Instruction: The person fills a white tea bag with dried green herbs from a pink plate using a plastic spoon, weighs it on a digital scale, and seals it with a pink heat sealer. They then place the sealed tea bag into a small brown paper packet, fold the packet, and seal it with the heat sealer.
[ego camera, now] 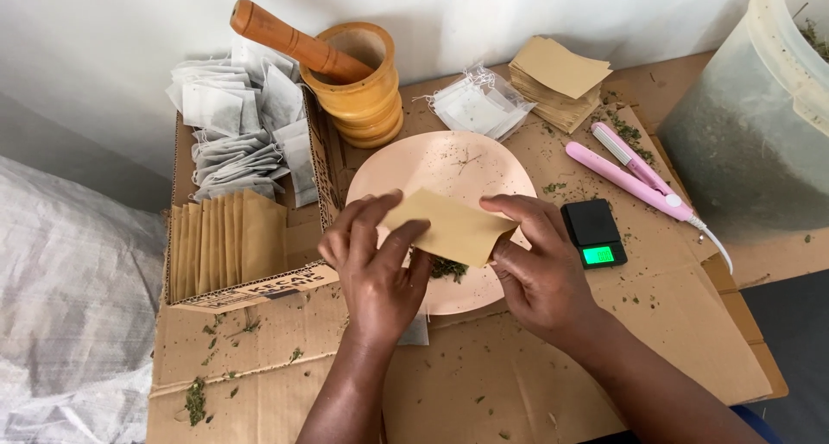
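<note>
Far left of the frame, I see a box (250,237) with white sachets (237,124) heaped behind and tan envelopes (226,245) filed upright in front, easy to pull one by one. At centre, my left hand (376,258) pinches one tan envelope (453,228) by its left end, fingers closed on it. The right hand (540,267) grips its right edge, holding it just over the pink plate (449,163), probably so spilled herb lands there. Right of that, a small black scale (593,232) with a green display, then a pink sealer (635,172) lying flat on the worktop (484,375).
</note>
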